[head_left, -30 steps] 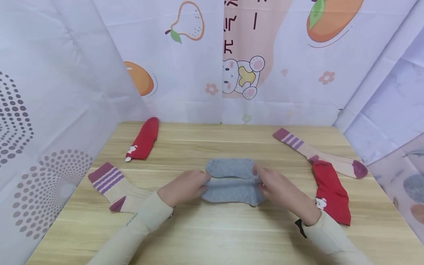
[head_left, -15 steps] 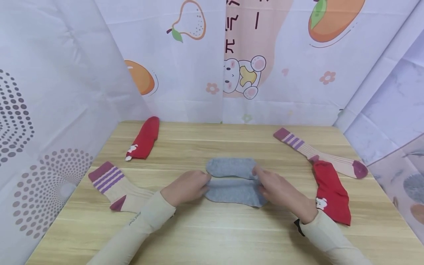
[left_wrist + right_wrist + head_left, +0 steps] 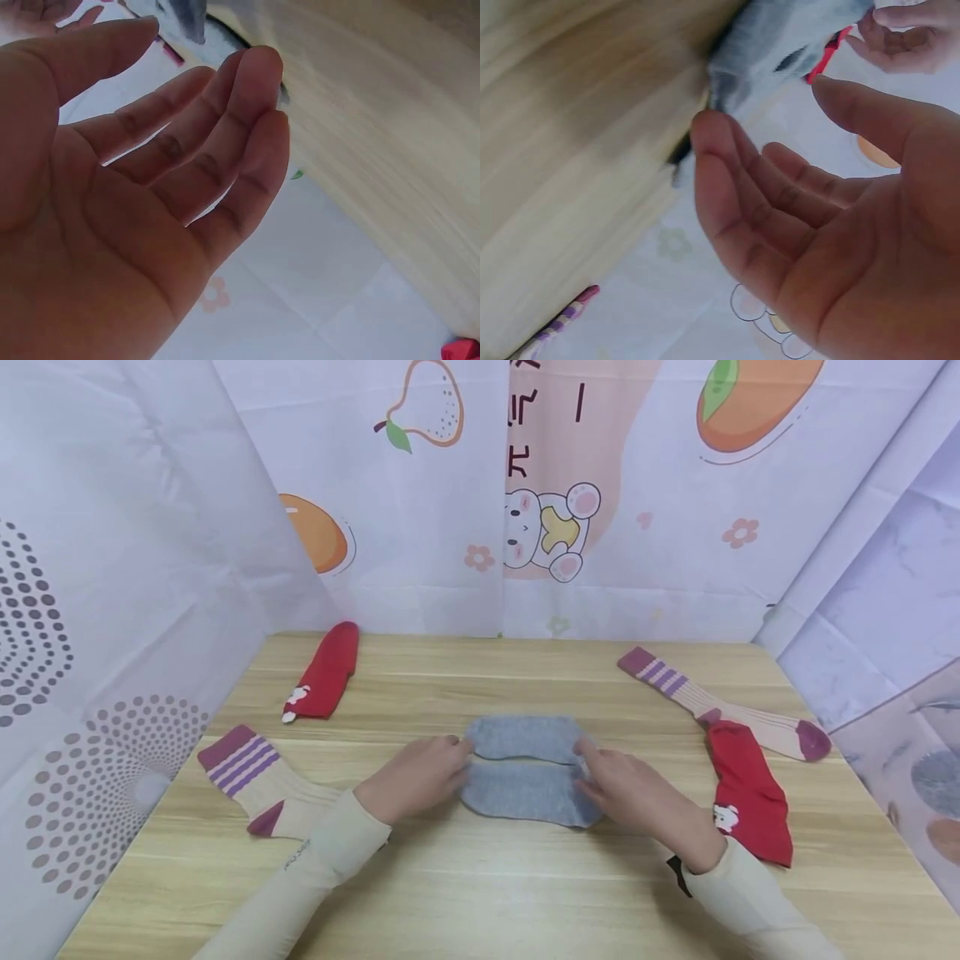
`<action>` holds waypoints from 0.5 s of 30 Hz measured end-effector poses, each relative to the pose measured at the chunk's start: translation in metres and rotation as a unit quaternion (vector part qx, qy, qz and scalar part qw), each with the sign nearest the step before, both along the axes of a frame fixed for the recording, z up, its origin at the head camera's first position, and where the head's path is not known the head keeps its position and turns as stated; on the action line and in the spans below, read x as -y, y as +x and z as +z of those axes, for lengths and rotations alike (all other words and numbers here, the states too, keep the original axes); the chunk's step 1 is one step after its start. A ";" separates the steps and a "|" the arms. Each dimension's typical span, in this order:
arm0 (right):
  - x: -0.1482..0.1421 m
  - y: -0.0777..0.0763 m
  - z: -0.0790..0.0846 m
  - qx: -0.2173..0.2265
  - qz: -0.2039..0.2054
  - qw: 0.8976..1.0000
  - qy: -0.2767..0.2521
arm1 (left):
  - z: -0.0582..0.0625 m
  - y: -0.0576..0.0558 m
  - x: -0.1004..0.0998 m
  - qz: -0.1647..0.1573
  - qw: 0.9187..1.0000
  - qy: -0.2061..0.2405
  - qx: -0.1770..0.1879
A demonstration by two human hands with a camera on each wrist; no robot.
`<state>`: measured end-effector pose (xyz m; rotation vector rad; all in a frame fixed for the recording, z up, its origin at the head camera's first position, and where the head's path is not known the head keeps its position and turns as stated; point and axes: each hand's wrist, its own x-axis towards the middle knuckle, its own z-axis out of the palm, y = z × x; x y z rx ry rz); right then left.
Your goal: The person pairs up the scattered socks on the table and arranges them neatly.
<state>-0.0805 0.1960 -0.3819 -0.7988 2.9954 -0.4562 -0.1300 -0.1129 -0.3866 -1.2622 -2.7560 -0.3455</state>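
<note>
Two grey socks lie side by side on the wooden table in the head view, the far grey sock (image 3: 525, 737) just behind the near grey sock (image 3: 521, 792). My left hand (image 3: 416, 777) is at their left ends. In the left wrist view its thumb stands apart from the relaxed fingers (image 3: 225, 165), with nothing between them. At the right ends of both socks is my right hand (image 3: 641, 797). Its fingertips come right at the grey fabric in the right wrist view, where the thumb (image 3: 870, 112) is spread from the loosely bent fingers.
At left lie a red sock (image 3: 326, 672) and a cream sock (image 3: 288, 793) with purple stripes, partly under the left sleeve. Another striped sock (image 3: 765, 727) and a red sock (image 3: 750, 802) overlap at right. Printed curtains (image 3: 420, 535) stand behind the table (image 3: 480, 893).
My left hand has let go of the near grey sock and shifted slightly up and away. My right hand's fingers have loosened at the right ends. The near sock now lies flatter.
</note>
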 end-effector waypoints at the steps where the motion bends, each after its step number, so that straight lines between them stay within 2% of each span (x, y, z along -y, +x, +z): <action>1: 0.000 0.001 0.002 0.004 -0.005 1.000 0.003 | 0.001 0.000 0.000 0.001 1.000 0.001 0.003; 6: 0.002 0.002 0.006 0.022 -0.043 0.999 0.025 | 0.007 -0.001 -0.002 0.019 0.999 -0.003 0.041; 9: 0.002 0.003 0.007 0.035 -0.066 0.997 0.031 | 0.006 -0.003 -0.003 0.039 0.997 -0.004 0.067; 12: 0.004 0.004 0.007 0.050 -0.081 0.995 0.029 | 0.001 -0.004 -0.003 0.039 0.997 -0.008 0.067; 15: 0.005 0.004 0.004 0.052 -0.081 0.995 0.033 | -0.005 -0.004 -0.003 0.027 0.998 -0.017 0.055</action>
